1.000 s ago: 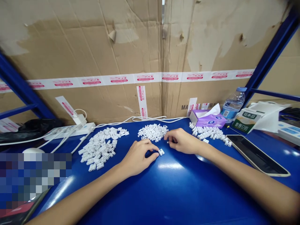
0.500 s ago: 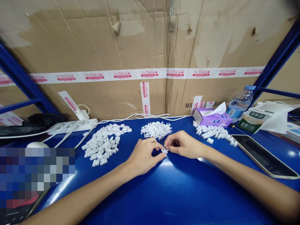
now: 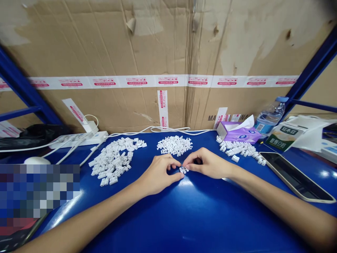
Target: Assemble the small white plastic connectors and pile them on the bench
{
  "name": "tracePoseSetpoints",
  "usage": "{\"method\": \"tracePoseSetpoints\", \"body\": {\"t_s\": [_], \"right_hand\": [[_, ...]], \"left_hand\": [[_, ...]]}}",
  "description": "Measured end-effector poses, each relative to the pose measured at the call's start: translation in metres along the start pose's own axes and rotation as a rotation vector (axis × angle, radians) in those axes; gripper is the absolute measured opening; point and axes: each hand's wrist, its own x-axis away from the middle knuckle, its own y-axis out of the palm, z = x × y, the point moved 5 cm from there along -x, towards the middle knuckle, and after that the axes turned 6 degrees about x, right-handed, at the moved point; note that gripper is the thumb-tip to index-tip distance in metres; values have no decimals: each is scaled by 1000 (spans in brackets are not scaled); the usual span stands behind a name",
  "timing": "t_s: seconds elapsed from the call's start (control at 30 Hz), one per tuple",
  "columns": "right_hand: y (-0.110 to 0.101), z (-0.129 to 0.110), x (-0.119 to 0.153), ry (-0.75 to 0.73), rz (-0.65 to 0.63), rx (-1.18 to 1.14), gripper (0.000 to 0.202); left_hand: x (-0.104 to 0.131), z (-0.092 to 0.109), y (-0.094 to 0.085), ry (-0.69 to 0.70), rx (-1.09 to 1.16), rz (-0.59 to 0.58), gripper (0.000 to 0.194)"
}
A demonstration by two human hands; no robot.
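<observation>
Near the middle of the blue table [image 3: 184, 218], a small white piece [image 3: 183, 170] is between the fingertips of both hands. My left hand [image 3: 160, 174] pinches its left side with thumb and forefinger. From the right, my right hand [image 3: 206, 163] grips it with closed fingertips. Just behind the hands lies a pile of tiny white parts [image 3: 175, 144]. A larger pile of white blocks [image 3: 113, 160] spreads to the left, and more white blocks [image 3: 240, 149] lie at the right. Fine details of the held piece are too small to tell.
A purple tissue pack [image 3: 238, 133], a water bottle [image 3: 271, 114], a green and white carton [image 3: 284, 135] and a phone [image 3: 297, 175] stand or lie at the right. A power strip [image 3: 79, 140] with white cables is at the back left. Cardboard [image 3: 131, 109] rises behind.
The view has shifted slightly. Both hands stay close together around the small white piece, which shows a little more between the fingertips.
</observation>
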Motion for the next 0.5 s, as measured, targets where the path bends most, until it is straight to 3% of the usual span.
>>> {"method": "tracePoseSetpoints", "body": {"t_s": [0.5], "right_hand": [[7, 2, -2, 74, 56, -10, 18]], "left_hand": [[1, 0, 2, 18, 19, -12, 8]]}}
